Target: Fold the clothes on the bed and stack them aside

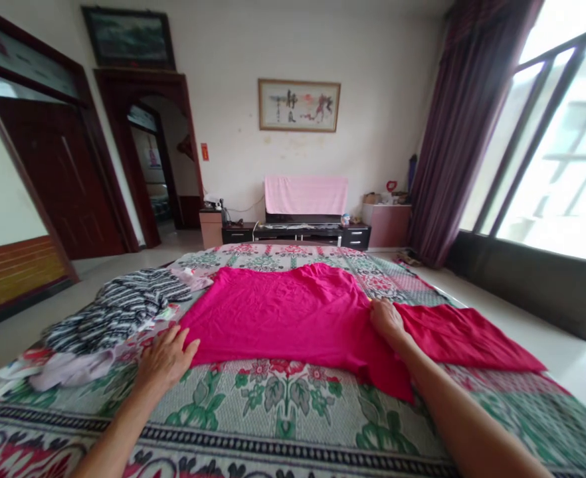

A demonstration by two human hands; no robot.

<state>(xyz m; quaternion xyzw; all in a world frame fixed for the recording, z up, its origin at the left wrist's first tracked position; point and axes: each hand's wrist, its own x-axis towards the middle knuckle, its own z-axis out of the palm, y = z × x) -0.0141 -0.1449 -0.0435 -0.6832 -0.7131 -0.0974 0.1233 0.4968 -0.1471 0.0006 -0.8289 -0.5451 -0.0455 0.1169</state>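
A bright pink shirt (283,318) lies spread on the flowered bedspread (283,405), lightly wrinkled, with a flap like a sleeve reaching toward me at its lower right. At its left edge rests my left hand (166,358), fingers apart and fingertips touching the cloth. My right hand (387,318) is at the shirt's right side, its fingers curled closed on the fabric there; the fingertips are partly hidden. Just beyond that hand, a red folded garment (472,335) lies flat on the right.
To the left are a heaped black-and-white striped garment (118,309) and pale clothing (74,368). Past the bed's far edge stands a low black cabinet (357,237), with a pink cloth (305,194) draped above it. A purple curtain (452,133) hangs at the right.
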